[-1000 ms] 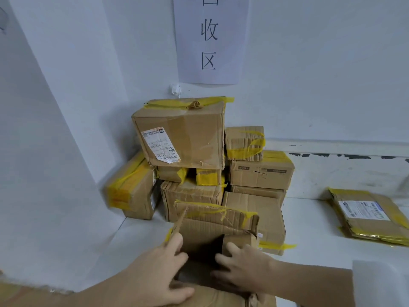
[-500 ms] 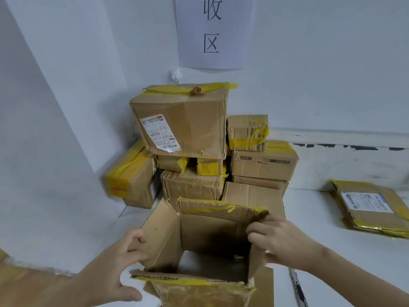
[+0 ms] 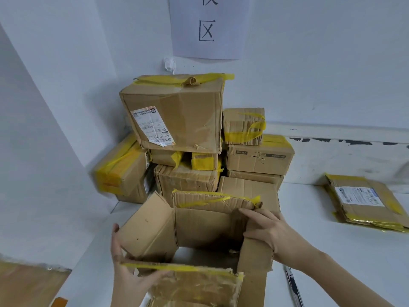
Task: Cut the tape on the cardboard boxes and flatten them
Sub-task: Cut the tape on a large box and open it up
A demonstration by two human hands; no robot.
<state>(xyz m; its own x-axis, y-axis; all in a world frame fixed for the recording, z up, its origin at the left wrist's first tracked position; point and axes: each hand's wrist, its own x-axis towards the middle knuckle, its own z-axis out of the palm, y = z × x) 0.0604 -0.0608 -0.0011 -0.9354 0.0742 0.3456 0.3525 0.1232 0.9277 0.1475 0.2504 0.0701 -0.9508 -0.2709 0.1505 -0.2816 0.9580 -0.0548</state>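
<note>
Now my left hand (image 3: 124,269) and right hand (image 3: 265,229) each grip opposite walls of the opened cardboard box (image 3: 199,224), ready to collapse it flat.

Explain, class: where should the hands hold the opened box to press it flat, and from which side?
Probably the open box at opposite corners, from left and right: both ends are open, so it should fold along its creases.
</note>
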